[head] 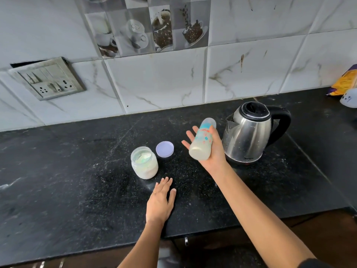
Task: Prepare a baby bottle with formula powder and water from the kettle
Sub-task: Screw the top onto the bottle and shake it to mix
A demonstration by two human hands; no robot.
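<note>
My right hand (211, 151) holds the baby bottle (202, 140) tilted in the air, its capped top pointing up and away, milky liquid filling its lower part. The fingers are spread loosely, the thumb and palm cradling the bottle. Just right of it stands the steel kettle (249, 134) with a black lid and handle. An open jar of formula powder (144, 163) sits on the black counter (77, 171), its lilac lid (164, 149) lying flat beside it. My left hand (161, 200) rests flat on the counter in front of the jar, holding nothing.
A tiled wall rises behind the counter, with a switch-and-socket plate (47, 78) at the left. A yellow and purple packet (345, 82) and a white object (349, 98) sit at the far right. The counter's front edge runs just below my left wrist.
</note>
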